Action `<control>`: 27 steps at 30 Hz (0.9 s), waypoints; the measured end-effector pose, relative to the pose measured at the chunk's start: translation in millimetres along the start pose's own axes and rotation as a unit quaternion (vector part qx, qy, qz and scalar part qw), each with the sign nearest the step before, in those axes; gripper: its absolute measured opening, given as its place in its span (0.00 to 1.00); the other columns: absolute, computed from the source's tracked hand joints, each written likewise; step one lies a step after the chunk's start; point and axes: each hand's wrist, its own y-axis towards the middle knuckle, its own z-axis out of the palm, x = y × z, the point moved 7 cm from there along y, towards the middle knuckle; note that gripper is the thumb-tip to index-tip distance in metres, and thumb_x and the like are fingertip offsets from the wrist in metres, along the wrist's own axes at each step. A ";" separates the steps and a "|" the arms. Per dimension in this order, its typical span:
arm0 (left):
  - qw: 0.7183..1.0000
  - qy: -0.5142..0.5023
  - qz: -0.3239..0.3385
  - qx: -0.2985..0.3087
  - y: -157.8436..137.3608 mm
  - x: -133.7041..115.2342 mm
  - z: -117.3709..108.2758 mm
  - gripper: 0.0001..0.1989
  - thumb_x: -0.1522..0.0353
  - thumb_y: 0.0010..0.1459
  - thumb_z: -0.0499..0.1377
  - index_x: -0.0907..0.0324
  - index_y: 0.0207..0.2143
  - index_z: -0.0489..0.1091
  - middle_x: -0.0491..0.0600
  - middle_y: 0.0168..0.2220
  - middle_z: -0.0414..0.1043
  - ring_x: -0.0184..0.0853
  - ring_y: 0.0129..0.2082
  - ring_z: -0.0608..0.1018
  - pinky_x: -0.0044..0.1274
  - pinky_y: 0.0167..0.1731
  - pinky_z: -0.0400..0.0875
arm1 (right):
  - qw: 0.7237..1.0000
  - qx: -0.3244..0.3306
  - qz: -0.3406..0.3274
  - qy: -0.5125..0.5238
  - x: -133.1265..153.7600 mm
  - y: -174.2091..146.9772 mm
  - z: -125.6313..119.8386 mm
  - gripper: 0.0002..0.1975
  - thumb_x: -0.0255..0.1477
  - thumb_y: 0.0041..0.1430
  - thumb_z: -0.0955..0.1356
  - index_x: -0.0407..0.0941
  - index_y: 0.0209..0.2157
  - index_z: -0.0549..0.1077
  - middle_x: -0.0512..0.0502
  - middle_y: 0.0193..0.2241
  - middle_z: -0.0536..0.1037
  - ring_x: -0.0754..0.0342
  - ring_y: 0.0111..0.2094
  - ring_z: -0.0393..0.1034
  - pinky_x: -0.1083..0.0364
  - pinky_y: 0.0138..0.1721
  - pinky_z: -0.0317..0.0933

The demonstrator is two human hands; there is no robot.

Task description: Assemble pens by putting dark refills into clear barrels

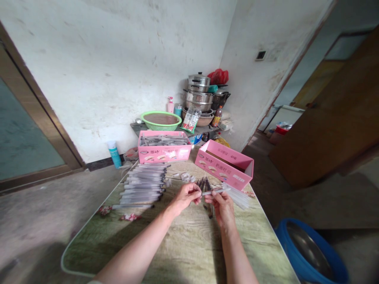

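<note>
Over the table, my right hand [222,203] is closed on the barrel of a whitish pen [211,192], which lies nearly level. The fingers of my left hand [189,193] pinch at the left end of that pen and hide its tip. Just behind my hands is a small heap of dark pen parts [203,183]; a few more lie below, between my wrists. Clear tubes [238,196] are spread right of my right hand. To the left, many pens with dark ends [145,183] lie in a stacked row. Small whitish pieces [185,176] sit behind my left hand.
A pink box [164,154] full of pens stands at the table's [183,248] back edge. Another pink box [223,167], apparently holding little, stands right of it. Behind are a green basin [161,127] and stacked pots [198,96]. A blue tub [286,236] is on the floor, right.
</note>
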 end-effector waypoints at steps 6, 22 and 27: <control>1.000 -0.008 -0.005 -0.008 0.0 1.0 -0.5 0.18 0.58 0.51 0.65 0.65 0.32 0.68 0.47 0.24 0.70 0.28 0.23 0.73 0.21 0.25 0.68 | 1.000 0.001 0.002 0.004 -1.4 0.0 1.4 0.14 0.29 0.41 0.78 0.42 0.29 0.74 0.48 0.21 0.80 0.51 0.23 0.77 0.57 0.25 0.73; 0.998 0.032 -0.045 -0.042 2.8 9.7 -5.9 0.23 0.56 0.40 0.70 0.64 0.29 0.67 0.44 0.18 0.68 0.26 0.16 0.68 0.19 0.18 0.63 | 1.000 -0.008 -0.011 -0.012 -3.1 0.5 -2.0 0.14 0.30 0.42 0.78 0.41 0.29 0.73 0.46 0.21 0.80 0.51 0.23 0.77 0.57 0.25 0.73; 0.993 0.071 -0.068 -0.060 1.1 15.1 -11.3 0.27 0.47 0.51 0.60 0.65 0.30 0.69 0.48 0.21 0.70 0.27 0.15 0.71 0.17 0.13 0.59 | 1.000 -0.011 -0.012 0.000 -2.4 1.0 -2.5 0.14 0.29 0.42 0.79 0.41 0.28 0.73 0.45 0.22 0.80 0.50 0.23 0.78 0.57 0.25 0.73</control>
